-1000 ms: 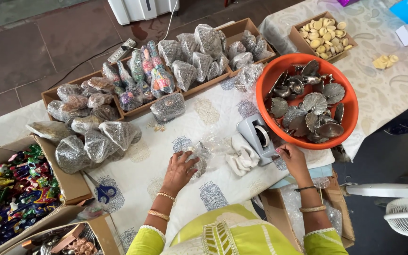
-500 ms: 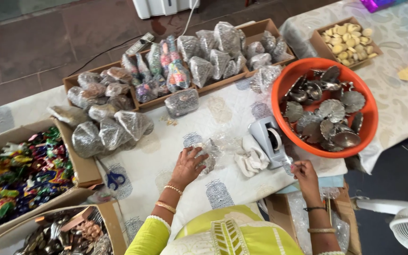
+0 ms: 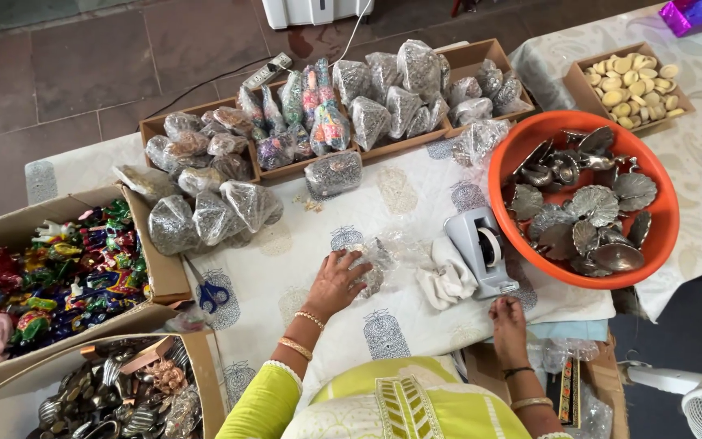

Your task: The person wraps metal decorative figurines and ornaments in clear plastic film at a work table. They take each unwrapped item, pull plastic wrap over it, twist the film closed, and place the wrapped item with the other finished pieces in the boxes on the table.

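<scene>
My left hand [image 3: 336, 280] presses flat, fingers spread, on a clear packet [image 3: 375, 262]; right hand [image 3: 508, 319] rests loosely curled, holding nothing, below the tape dispenser [image 3: 481, 248]; white cloth [image 3: 447, 280] lies between

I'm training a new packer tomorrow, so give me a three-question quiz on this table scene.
1. True or false: the left hand rests on a clear plastic bag.
2. What stands between the white cloth and the orange basin? A scissors, B tape dispenser, C fan.
3. What colour are the scissors' handles?

Key: 1 true; 2 B; 3 blue.
</scene>
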